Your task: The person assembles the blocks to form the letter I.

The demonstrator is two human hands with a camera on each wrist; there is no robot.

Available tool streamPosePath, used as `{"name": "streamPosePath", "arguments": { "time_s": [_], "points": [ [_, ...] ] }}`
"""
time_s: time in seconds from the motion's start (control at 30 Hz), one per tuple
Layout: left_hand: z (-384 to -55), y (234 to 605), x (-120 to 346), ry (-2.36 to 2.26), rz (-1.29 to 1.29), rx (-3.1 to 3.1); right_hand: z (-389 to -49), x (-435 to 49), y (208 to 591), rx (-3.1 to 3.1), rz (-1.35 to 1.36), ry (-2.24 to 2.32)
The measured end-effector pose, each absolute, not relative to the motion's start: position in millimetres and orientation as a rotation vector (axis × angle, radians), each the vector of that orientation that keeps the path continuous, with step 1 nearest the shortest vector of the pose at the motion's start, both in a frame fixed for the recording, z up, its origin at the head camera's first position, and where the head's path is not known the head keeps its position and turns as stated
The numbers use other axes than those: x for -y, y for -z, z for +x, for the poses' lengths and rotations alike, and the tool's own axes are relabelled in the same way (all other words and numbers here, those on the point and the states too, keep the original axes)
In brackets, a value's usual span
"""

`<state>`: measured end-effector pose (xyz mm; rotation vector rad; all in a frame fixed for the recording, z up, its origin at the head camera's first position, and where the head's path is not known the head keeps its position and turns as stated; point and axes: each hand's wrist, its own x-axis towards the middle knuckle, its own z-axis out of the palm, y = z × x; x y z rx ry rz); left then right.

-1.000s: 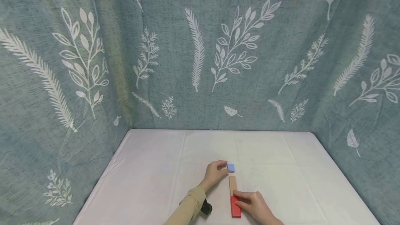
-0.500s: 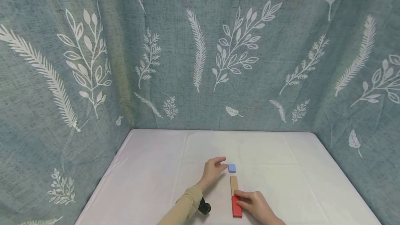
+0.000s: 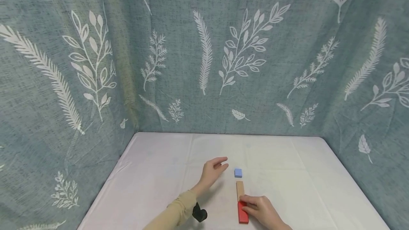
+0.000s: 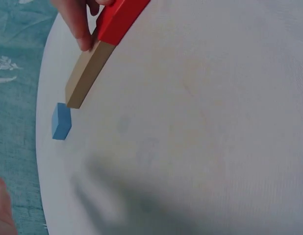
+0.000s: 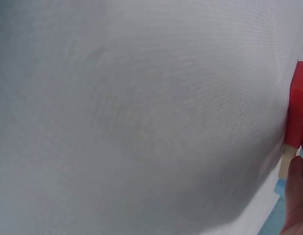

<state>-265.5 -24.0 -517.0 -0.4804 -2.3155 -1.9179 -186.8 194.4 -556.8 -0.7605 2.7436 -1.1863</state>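
Observation:
A small blue block (image 3: 238, 173) sits on the white table, just beyond the far end of a plain wooden block (image 3: 240, 189). That wooden block meets a red block (image 3: 243, 217) end to end, making one straight row. My right hand (image 3: 263, 210) holds the red block near the joint, its index fingertip reaching the wood, as the left wrist view shows at the finger (image 4: 78, 29). Left of the blue block, my left hand (image 3: 211, 173) is raised with relaxed, parted fingers and nothing between them; its shadow falls on the cloth.
A white cloth covers the table (image 3: 159, 173). Green curtains (image 3: 179, 63) with white leaf patterns stand behind it and along both sides. A black device (image 3: 199, 213) is at the left wrist, beside the beige sleeve (image 3: 172, 210).
My left hand has drawn back from the blue block, leftward and slightly away from me. The right hand keeps its place at the red block. The head view has shifted slightly.

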Motion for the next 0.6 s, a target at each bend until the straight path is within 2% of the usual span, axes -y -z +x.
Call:
{"name": "streamPosePath", "arguments": {
  "time_s": [0.3,0.5,0.6],
  "points": [
    [-246,473,45,1.903,-0.448,2.333,-185,-192,553,-2.725,-0.739,1.142],
    [-248,475,57,1.842,-0.406,2.276,-185,-196,548,-2.762,-0.738,1.167],
    [-259,490,65,1.789,-0.352,2.224,-187,-199,544,-2.850,-0.763,1.163]
  ]
}}
